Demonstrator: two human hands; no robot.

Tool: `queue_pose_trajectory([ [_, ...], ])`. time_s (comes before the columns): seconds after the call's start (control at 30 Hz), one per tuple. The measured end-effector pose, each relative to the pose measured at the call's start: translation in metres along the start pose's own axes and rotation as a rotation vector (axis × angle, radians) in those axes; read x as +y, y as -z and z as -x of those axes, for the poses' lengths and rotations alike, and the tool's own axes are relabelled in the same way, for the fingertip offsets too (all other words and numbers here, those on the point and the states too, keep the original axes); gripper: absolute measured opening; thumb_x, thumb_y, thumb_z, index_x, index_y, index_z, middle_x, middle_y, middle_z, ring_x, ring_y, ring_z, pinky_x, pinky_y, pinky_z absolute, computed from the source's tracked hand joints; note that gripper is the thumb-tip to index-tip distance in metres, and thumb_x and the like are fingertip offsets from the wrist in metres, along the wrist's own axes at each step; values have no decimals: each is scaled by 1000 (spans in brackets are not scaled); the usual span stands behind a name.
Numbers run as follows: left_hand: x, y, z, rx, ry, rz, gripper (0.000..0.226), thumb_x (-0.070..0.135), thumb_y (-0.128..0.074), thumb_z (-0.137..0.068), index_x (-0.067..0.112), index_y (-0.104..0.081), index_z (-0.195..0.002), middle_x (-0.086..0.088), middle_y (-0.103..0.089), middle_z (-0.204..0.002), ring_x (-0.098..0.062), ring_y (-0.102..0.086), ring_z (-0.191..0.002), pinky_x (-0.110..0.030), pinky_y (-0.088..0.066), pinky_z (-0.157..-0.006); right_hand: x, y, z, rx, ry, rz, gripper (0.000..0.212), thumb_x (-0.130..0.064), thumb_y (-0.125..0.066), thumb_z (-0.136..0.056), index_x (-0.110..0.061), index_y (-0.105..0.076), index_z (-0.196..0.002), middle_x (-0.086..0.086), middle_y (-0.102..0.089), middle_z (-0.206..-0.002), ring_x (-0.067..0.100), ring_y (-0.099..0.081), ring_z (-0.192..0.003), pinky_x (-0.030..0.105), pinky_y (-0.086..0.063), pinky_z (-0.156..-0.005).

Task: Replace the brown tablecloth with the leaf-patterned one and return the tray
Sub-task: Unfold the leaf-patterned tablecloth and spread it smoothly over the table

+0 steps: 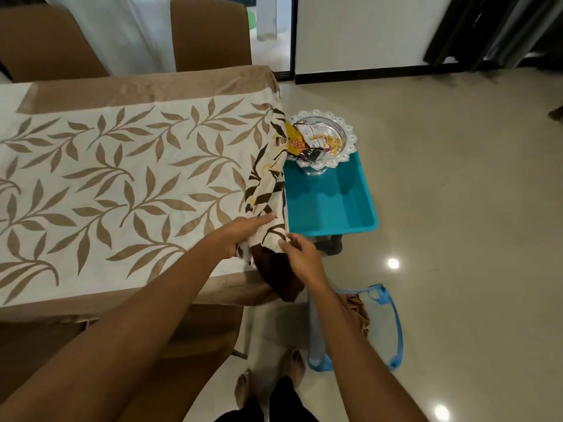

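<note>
Currently I see both hands meeting at the near right corner of the spread leaf-patterned cloth [122,178], which lies flat, white with tan leaves and a tan border. Along its right edge lies a bunched cloth [268,190], cream with dark brown markings and a solid dark brown end that hangs down over the corner.

The left hand [240,234] comes in from the lower left with the forearm stretched low across the near edge. Its palm faces down and its fingers [266,218] lie straight on the bunched cloth, pointing right. Folds of the cloth show beneath the palm; I cannot tell whether the thumb is tucked under them.

The right hand [303,257] reaches in from the lower right, wrist bent a little inward. Its fingertips [286,242] close in a narrow pinch on the cloth's outer edge, just above the dark brown end. The two hands sit close together with the fabric between them.

The silver tray [347,129], a scalloped pedestal dish holding snack packets [304,141], stands at the far end of a teal tub [332,205] just beside the bunched cloth. A blue mesh bag [387,324] lies on the floor [457,208] near the person's bare feet [243,388].
</note>
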State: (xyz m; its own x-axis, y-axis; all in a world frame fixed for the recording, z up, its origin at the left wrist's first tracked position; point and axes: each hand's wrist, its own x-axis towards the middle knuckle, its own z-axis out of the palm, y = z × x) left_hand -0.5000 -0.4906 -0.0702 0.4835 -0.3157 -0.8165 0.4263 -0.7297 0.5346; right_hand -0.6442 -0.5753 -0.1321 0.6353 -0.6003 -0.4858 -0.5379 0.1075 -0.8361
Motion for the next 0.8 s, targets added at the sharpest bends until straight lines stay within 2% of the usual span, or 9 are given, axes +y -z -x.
queue_pose_trajectory([
  [0.1,-4,-4,2,134,-29,-395,80,45,-75,-84,9,-38,-145,-14,-47,-145,-34,-51,-123,-43,-48,-94,20,-7,0,52,41,181,26,-39,-60,-99,-28,-63,-122,-2,-62,-114,13,-60,-103,29,-50,-89],
  [0.17,-7,-4,-1,44,-24,-211,61,35,-73,-84,10,-48,-134,-13,-53,-132,-31,-54,-115,-40,-50,-90,30,-10,3,74,50,192,17,-35,-59,-100,-33,-61,-117,-4,-65,-99,14,-63,-93,29,-53,-80],
  [0.23,-13,0,1,-79,20,108,50,29,-71,-80,9,-55,-122,-10,-60,-108,-27,-60,-94,-34,-48,-70,36,-10,7,47,40,132,15,-33,-54,-102,-38,-55,-116,-9,-64,-100,12,-62,-96,24,-49,-75],
  [0.33,-25,3,4,-140,72,370,38,23,-67,-81,8,-60,-116,-7,-70,-84,-21,-67,-68,-27,-48,-50,41,-11,12,-4,-31,68,28,-36,-46,-106,-30,-51,-133,-5,-61,-124,17,-57,-116,33,-47,-95],
  [0.43,-34,2,5,-101,81,320,37,36,-65,-92,13,-65,-121,-8,-76,-98,-24,-73,-86,-27,-56,-53,50,-15,19,-106,-132,34,44,-47,-38,-107,-19,-56,-136,4,-60,-134,23,-55,-125,42,-42,-110],
  [0.53,-38,10,3,-42,42,164,48,50,-69,-87,16,-67,-120,-7,-77,-97,-23,-73,-89,-27,-57,-59,54,-18,25,-149,-193,-16,49,-54,-38,-105,-16,-61,-125,9,-64,-128,26,-60,-119,50,-46,-109],
  [0.6,-39,19,1,-44,27,107,55,61,-63,-86,19,-67,-121,-6,-76,-103,-23,-71,-97,-31,-58,-74,54,-19,24,-116,-173,-3,48,-55,-39,-105,-17,-62,-122,9,-66,-122,26,-62,-113,51,-49,-104],
  [0.7,-39,25,6,-80,11,37,77,78,-59,-76,28,-58,-134,-1,-59,-139,-20,-62,-115,-39,-51,-95,56,-21,24,-50,-151,14,46,-55,-43,-104,-19,-61,-126,5,-66,-120,25,-62,-114,46,-50,-102],
  [0.8,-47,30,5,-14,-44,-95,59,54,-78,-75,17,-61,-118,-5,-50,-144,-18,-61,-88,-32,-53,-74,59,-26,26,154,-69,162,50,-52,-52,-100,-23,-50,-141,2,-60,-132,25,-56,-126,36,-46,-97],
])
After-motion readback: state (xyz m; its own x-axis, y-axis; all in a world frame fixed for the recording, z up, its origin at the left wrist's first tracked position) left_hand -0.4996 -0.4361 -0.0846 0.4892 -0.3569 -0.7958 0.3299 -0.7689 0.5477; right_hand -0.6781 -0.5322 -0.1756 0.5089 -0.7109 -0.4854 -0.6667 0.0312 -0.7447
